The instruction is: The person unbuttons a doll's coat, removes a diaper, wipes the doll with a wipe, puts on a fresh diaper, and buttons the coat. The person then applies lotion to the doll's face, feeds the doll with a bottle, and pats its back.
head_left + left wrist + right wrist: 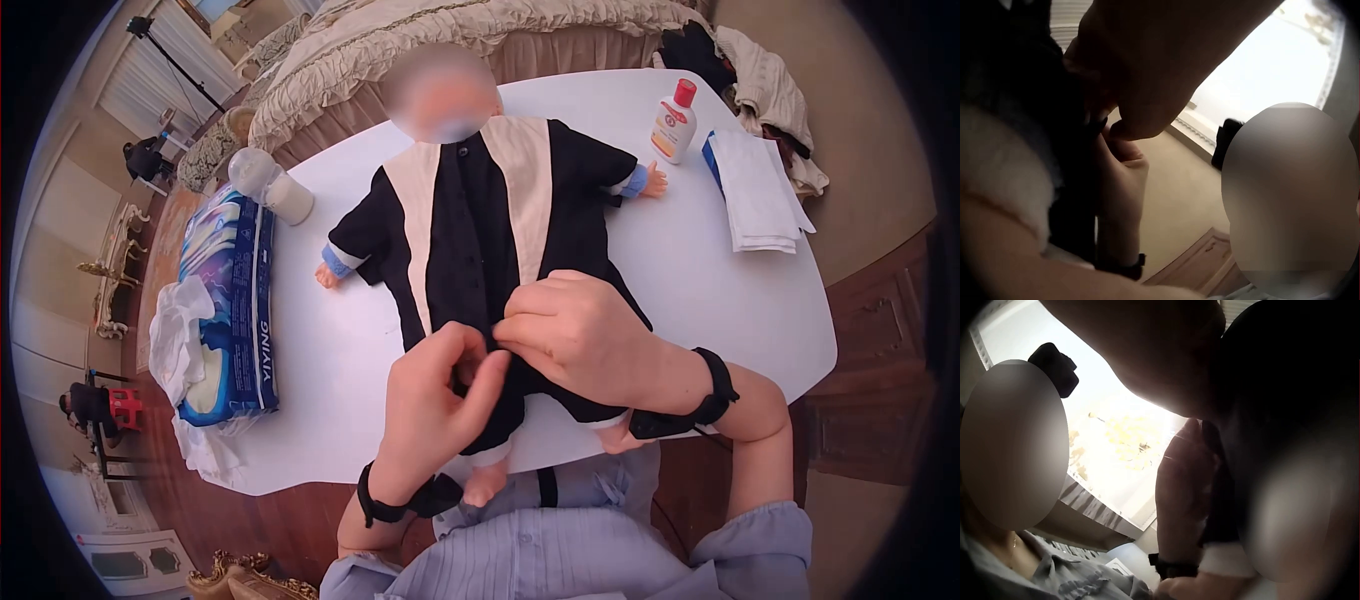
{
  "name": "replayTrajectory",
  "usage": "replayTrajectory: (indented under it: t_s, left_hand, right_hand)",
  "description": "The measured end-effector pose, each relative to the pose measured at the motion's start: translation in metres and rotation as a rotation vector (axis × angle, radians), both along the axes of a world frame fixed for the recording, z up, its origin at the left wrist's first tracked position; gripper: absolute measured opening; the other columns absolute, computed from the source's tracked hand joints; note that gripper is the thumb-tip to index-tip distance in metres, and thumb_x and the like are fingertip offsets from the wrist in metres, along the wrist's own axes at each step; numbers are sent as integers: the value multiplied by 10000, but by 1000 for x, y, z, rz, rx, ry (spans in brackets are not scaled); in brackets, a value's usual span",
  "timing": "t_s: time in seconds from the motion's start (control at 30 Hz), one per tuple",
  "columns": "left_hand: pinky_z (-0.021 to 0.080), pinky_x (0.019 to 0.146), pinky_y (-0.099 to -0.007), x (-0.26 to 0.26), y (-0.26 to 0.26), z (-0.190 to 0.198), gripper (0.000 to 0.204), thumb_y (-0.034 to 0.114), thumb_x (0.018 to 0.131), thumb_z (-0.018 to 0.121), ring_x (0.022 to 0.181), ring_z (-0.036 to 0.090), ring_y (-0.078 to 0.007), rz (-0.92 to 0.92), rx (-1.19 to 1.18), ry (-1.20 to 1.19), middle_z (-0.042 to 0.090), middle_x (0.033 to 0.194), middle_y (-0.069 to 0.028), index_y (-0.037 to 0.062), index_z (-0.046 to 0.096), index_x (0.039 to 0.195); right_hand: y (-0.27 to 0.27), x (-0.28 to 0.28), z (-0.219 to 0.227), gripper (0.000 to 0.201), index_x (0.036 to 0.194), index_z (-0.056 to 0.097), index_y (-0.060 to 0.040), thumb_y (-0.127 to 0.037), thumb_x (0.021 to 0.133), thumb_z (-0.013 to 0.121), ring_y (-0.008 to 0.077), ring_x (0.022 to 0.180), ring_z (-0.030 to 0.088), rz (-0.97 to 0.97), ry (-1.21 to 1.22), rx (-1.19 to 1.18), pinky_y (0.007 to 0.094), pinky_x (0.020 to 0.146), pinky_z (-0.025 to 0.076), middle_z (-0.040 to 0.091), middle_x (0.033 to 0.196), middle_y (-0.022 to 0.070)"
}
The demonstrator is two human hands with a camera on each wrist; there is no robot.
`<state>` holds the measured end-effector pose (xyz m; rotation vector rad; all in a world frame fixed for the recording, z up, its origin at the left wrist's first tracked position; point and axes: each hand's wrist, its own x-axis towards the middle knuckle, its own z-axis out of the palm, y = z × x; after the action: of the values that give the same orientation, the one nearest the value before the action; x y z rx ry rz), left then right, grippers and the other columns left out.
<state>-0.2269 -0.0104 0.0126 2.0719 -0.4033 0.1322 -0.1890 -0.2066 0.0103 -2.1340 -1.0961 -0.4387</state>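
Note:
A baby doll lies on its back, dressed in a black outfit (465, 230) with cream panels and a buttoned front strip. Its head is blurred; blue and white cuffs show at the wrists, and its feet are bare. Low on the front strip, my left hand (435, 400) pinches the black cloth between thumb and fingers. From the other side my right hand (590, 335) pinches the same strip, fingertips close to the left ones. In the left wrist view the right hand (1121, 194) meets the dark cloth. The fingers hide the spot they work on.
The white table (330, 400) carries a diaper pack (255, 320) with crumpled white cloth (180, 330) at left, and a baby bottle (290, 198) behind it. A lotion bottle (673, 125) and folded white cloths (757, 190) are at right. Beyond stands a bed (400, 50).

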Motion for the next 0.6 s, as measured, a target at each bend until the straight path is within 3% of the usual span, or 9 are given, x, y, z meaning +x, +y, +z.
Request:
replayTrajectory:
  t_s: [0.07, 0.13, 0.23, 0.3, 0.37, 0.6]
  left_hand:
    - [362, 468, -287, -1, -6, 5, 90, 50, 875, 672, 485, 481, -156, 38, 188, -118, 537, 621, -85, 17, 590, 853]
    - [381, 471, -301, 2, -5, 3, 97, 45, 870, 679, 487, 514, -199, 42, 217, -150, 562, 640, -117, 19, 592, 836]
    - [382, 475, -276, 4, 0, -1, 111, 57, 902, 652, 508, 531, -140, 13, 49, 6, 567, 624, -77, 3, 590, 827]
    - [386, 501, -240, 6, 3, -2, 146, 80, 945, 613, 552, 537, -76, -23, -279, 280, 584, 637, -25, -12, 594, 834]
    - [388, 523, -223, 8, 6, 0, 156, 87, 959, 595, 582, 539, -60, -30, -321, 315, 587, 655, -11, -17, 597, 843]
    - [390, 579, -197, 12, 11, 7, 157, 94, 973, 579, 634, 549, -53, -82, -526, 491, 588, 690, -4, -20, 600, 868]
  right_hand:
    - [0, 0, 2, 129, 872, 681, -36, -75, 762, 736, 241, 721, 606, 6, -19, -37, 346, 647, 455, 597, 824, 55]
    - [-1, 2, 0, 131, 874, 681, -31, -70, 760, 733, 243, 724, 607, 15, -2, -13, 347, 651, 459, 599, 826, 59]
    - [0, 2, 0, 139, 886, 683, -25, -55, 759, 729, 249, 728, 608, 28, 25, 9, 349, 662, 467, 602, 829, 66]
    - [3, 1, -1, 146, 896, 686, -23, -46, 758, 727, 253, 730, 608, 31, 35, 6, 348, 668, 471, 602, 830, 70]
    - [7, 1, -4, 67, 808, 633, -30, -21, 749, 663, 242, 711, 577, 22, -61, 78, 351, 661, 462, 517, 767, 70]
    - [9, 3, -7, 116, 869, 665, -11, -15, 760, 705, 255, 734, 619, 16, 27, 202, 348, 643, 488, 589, 815, 79]
